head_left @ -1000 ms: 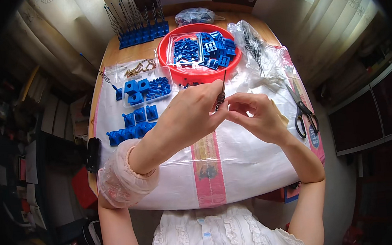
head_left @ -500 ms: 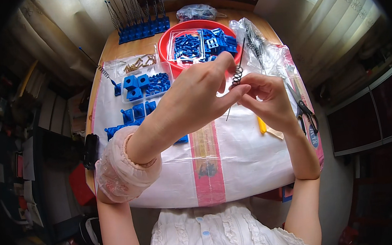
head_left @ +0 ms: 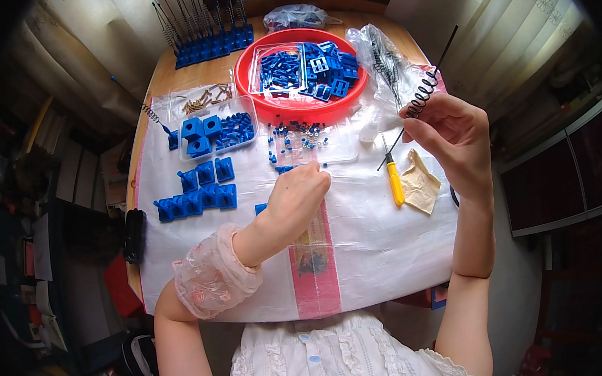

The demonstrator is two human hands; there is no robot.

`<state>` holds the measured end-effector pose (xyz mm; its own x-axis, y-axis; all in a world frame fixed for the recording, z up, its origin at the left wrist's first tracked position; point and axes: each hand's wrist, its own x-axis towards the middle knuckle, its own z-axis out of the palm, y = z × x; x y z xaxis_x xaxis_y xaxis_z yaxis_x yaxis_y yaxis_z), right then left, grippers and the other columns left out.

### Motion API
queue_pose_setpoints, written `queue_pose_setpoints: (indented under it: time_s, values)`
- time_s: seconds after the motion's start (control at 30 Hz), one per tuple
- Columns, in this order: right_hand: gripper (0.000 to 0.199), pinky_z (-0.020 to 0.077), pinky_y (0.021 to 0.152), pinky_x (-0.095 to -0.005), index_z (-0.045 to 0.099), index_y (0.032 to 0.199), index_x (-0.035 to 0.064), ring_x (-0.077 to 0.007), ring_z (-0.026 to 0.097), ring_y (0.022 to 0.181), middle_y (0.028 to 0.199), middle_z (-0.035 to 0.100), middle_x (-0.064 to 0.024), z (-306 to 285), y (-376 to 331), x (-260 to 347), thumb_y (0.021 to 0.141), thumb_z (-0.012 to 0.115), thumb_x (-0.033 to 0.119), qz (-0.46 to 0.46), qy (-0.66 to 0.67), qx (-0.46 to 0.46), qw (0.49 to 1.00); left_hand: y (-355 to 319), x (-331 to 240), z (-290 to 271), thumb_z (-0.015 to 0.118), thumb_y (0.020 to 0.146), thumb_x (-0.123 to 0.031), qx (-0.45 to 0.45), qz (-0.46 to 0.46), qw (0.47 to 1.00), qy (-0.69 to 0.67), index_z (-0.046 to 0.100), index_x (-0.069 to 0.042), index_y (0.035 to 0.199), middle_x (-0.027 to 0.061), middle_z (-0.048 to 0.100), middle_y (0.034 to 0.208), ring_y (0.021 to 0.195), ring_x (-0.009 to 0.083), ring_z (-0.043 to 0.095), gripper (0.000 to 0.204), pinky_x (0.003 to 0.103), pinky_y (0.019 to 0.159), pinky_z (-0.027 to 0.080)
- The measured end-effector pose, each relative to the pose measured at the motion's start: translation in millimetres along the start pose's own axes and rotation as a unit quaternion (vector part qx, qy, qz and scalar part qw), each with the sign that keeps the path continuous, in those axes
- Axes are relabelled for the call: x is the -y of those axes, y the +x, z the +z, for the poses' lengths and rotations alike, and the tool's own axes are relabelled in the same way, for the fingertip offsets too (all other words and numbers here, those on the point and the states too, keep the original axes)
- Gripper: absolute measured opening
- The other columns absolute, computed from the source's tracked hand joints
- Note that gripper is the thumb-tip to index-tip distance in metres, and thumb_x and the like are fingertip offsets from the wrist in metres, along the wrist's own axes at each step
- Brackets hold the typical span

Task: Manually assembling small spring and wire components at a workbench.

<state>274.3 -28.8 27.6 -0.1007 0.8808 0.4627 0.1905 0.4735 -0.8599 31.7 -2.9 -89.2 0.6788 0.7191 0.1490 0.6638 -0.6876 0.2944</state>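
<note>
My right hand (head_left: 452, 134) is raised at the right, thumb and fingers pinching a black wire spring (head_left: 422, 93) with a coiled middle and straight ends, held on a slant. Over the middle of the table is my left hand (head_left: 295, 199), back upward and fingers curled closed; whatever is in them is hidden. Just beyond its knuckles lies a small blue plastic piece (head_left: 284, 169). Past that, a clear flat tray (head_left: 344, 149) holds tiny blue and metal bits. Part of another blue piece (head_left: 261, 208) shows beside the left wrist.
Several blue plastic stands (head_left: 206, 197) line the left side, near a clear box (head_left: 251, 142) of blue parts. Behind are a red basin (head_left: 242, 72), brass screws (head_left: 216, 96) and a rack of springs (head_left: 215, 46). A yellow-handled screwdriver (head_left: 395, 184) and tan cloth (head_left: 421, 182) lie right.
My hands, together at the spring before, have separated. The left has dropped toward me to the table; the right has moved right, holding the spring. The clear tray and screwdriver now show.
</note>
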Motion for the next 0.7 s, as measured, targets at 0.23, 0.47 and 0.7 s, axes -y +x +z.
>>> queue_pose_setpoints:
  time_s: [0.23,0.47,0.7]
  values:
    - [0.013,0.0547,0.070,-0.0195,0.072,0.101,-0.0032,-0.0069,0.071,0.076,0.084,0.073,-0.0047,2,1,-1,0.090,0.077,0.001,0.007,-0.007,0.008,1.000,3,-6,8,0.066,0.077,0.007,0.007,0.006,1.000,0.025,0.064,0.002,0.087,0.0169,0.064,0.092,0.093,0.0345,0.069,0.011,0.042,0.079,0.058]
    - [0.013,0.0553,0.071,-0.0200,0.072,0.101,-0.0027,-0.0071,0.070,0.076,0.084,0.073,-0.0048,1,2,-4,0.090,0.078,0.002,0.003,-0.014,0.007,1.000,-3,-4,6,0.067,0.076,0.006,0.012,0.001,0.999,0.037,0.064,0.003,0.090,0.0156,0.063,0.094,0.094,0.0327,0.068,0.014,0.041,0.079,0.058]
    - [0.014,0.0555,0.074,-0.0208,0.071,0.101,-0.0038,-0.0077,0.070,0.080,0.086,0.073,-0.0056,-3,3,-2,0.089,0.077,0.001,0.018,-0.012,0.004,1.000,-15,-1,-6,0.067,0.084,0.003,-0.047,0.029,0.998,-0.039,0.065,0.003,0.098,0.0163,0.061,0.098,0.091,0.0333,0.067,0.013,0.041,0.078,0.056]
